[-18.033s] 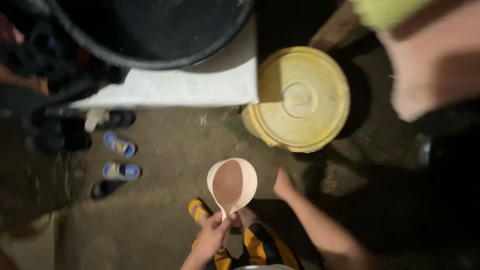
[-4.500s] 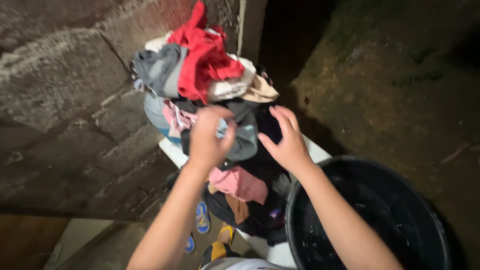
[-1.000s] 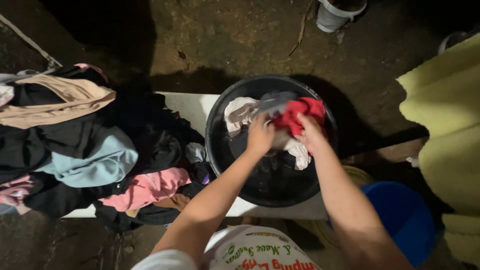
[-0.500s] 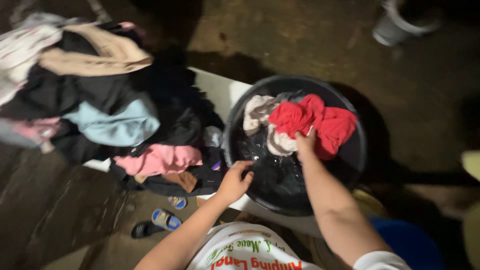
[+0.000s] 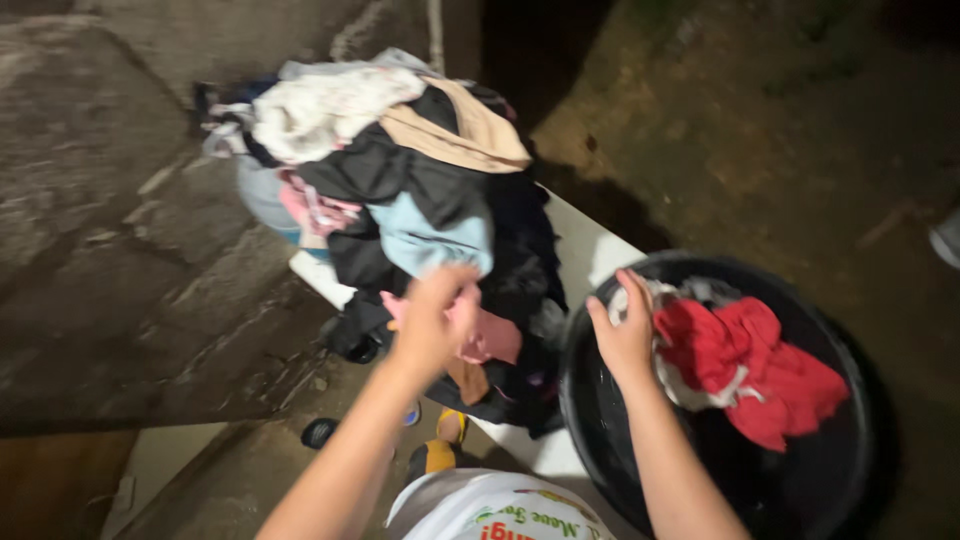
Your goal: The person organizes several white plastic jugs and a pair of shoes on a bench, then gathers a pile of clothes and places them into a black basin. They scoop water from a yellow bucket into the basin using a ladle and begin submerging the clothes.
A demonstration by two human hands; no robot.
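Left grip (image 5: 432, 322) closed round a bit of pink cloth (image 5: 480, 335) low on the laundry pile (image 5: 400, 190), fingers curled in, a bit blurred. Right grip (image 5: 625, 335) loosely bent over the near rim of the black tub (image 5: 600, 440), fingertips touching a pale whitish cloth (image 5: 640, 298) at the tub's edge; can't tell whether actually pinching it or just resting there. Red garment (image 5: 755, 370) bunched up inside the tub, right beside that hand, draped over more pale fabric.

Pile stacked high on the white table (image 5: 590, 250): cream-white top piece, tan one just under it, black stuff through the middle, light blue piece hanging down right above the left hand. Tub sitting on the same table, just beside the pile, near enough to touch the dark clothes.

Rough concrete wall (image 5: 110, 230) off to the left. Sandals (image 5: 440, 455) on the ground below the table edge, partly hidden by the left forearm. Dirt ground (image 5: 760, 130) behind the tub, dark and hard to make out.
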